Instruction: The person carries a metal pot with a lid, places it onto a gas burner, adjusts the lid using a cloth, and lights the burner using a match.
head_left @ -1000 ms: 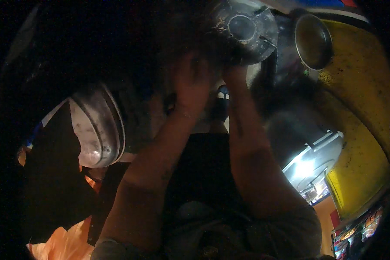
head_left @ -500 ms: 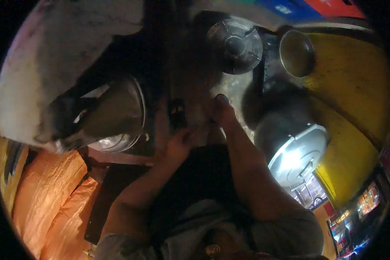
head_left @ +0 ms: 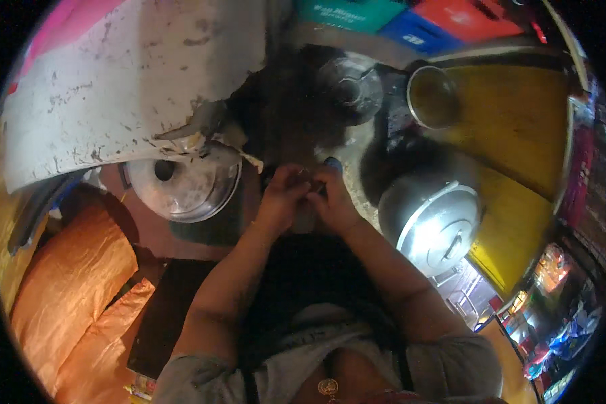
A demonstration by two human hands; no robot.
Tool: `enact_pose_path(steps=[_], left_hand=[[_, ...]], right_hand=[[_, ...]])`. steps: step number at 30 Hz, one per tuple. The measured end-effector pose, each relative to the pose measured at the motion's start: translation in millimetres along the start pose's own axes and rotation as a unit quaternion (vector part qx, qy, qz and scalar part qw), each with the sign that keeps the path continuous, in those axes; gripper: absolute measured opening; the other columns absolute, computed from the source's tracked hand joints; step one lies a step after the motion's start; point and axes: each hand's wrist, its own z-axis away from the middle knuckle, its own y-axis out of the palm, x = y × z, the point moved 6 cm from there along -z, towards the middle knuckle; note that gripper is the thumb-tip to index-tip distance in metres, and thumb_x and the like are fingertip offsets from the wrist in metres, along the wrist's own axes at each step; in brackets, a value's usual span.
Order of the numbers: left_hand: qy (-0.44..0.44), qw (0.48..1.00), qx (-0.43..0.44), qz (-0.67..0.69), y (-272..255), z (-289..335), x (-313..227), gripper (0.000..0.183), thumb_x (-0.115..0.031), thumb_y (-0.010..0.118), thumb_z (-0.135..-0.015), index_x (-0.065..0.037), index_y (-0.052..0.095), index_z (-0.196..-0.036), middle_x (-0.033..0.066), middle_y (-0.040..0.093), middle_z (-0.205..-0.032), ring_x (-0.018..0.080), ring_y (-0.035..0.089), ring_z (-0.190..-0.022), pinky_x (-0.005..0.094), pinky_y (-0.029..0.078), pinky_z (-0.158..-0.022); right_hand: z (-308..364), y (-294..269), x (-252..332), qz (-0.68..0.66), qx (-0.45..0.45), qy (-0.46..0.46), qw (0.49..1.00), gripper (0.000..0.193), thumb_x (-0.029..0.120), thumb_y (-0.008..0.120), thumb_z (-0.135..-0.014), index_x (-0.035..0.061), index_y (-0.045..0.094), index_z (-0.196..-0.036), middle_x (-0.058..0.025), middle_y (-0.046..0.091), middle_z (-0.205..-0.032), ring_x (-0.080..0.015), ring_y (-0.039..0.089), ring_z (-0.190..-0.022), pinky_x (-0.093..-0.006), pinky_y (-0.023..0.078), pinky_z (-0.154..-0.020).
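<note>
My left hand point(head_left: 283, 198) and my right hand point(head_left: 332, 200) meet in front of my body, their fingers bent and fingertips close together. Whatever is pinched between them is too dark and small to name. A small bluish rounded thing point(head_left: 332, 163) shows at the far side of my right hand; I cannot tell whether it is held. To the right stands a large metal pot point(head_left: 390, 202) with a shiny lid point(head_left: 438, 232). A round metal burner point(head_left: 350, 91) lies beyond my hands. A shallow round metal vessel point(head_left: 185, 188) is left of them.
A worn white panel point(head_left: 135, 74) with a ragged edge fills the far left. Orange sheeting point(head_left: 81, 296) hangs at the near left. A round-rimmed pan point(head_left: 432, 97) sits by a yellow surface point(head_left: 512, 128). Green, blue and red crates point(head_left: 464, 20) line the far side.
My hands, apart before, have come together at the fingertips, the right one moving inward and nearer to me. The view has shifted, so more of the left metal vessel and crates shows.
</note>
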Motion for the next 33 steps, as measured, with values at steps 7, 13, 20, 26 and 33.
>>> enact_pose_path(steps=[7, 13, 20, 26, 33], left_hand=[[0.095, 0.987, 0.003, -0.127, 42.7, 40.5, -66.4, 0.023, -0.011, 0.068, -0.082, -0.003, 0.059, -0.101, 0.004, 0.062, -0.091, 0.0144, 0.058, -0.084, 0.0274, 0.048, -0.075], [0.137, 0.984, 0.09, -0.07, 100.0, 85.4, -114.4, 0.008, -0.006, 0.064, -0.084, -0.004, 0.059, -0.09, 0.0009, 0.061, -0.083, 0.0078, 0.055, -0.076, 0.0232, 0.046, -0.068], [0.193, 0.972, 0.114, -0.062, 112.6, 111.3, -151.6, 0.007, -0.01, 0.061, -0.088, -0.004, 0.056, -0.09, 0.0023, 0.061, -0.082, 0.0079, 0.056, -0.07, 0.0224, 0.045, -0.06], [0.201, 0.973, 0.086, -0.069, 111.6, 131.0, -176.5, 0.01, -0.009, 0.057, -0.091, -0.005, 0.049, -0.094, 0.0058, 0.061, -0.086, 0.0109, 0.06, -0.07, 0.0257, 0.053, -0.061], [0.291, 0.935, 0.064, -0.193, 114.7, 137.3, -181.9, 0.01, -0.009, 0.06, -0.089, -0.004, 0.051, -0.089, 0.0065, 0.062, -0.084, 0.0118, 0.061, -0.071, 0.027, 0.053, -0.061]], right_hand=[[24.3, -55.0, 81.3, 0.042, -0.184, -0.14, 0.972, 0.043, 0.008, 0.07, -0.076, 0.0039, 0.052, -0.114, -0.016, 0.053, -0.114, -0.0278, 0.053, -0.108, -0.0359, 0.045, -0.09], [36.5, -99.4, 134.5, 0.009, -0.162, 0.035, 0.986, 0.046, 0.014, 0.074, -0.076, 0.0022, 0.053, -0.115, -0.0141, 0.059, -0.105, -0.0227, 0.062, -0.093, -0.0337, 0.049, -0.081], [43.7, -116.2, 189.9, 0.086, -0.192, -0.032, 0.977, 0.035, 0.01, 0.071, -0.078, 0.0029, 0.054, -0.108, -0.014, 0.061, -0.099, -0.0249, 0.063, -0.088, -0.0339, 0.05, -0.075], [46.6, -115.3, 208.5, 0.158, -0.239, -0.146, 0.947, 0.023, 0.002, 0.064, -0.08, 0.0029, 0.055, -0.101, -0.0157, 0.059, -0.097, -0.0343, 0.06, -0.087, -0.0397, 0.05, -0.075], [43.4, -100.6, 191.0, 0.229, -0.206, -0.037, 0.951, 0.015, 0.008, 0.06, -0.082, 0.0053, 0.059, -0.097, -0.0143, 0.059, -0.097, -0.0353, 0.06, -0.086, -0.0429, 0.051, -0.074]])
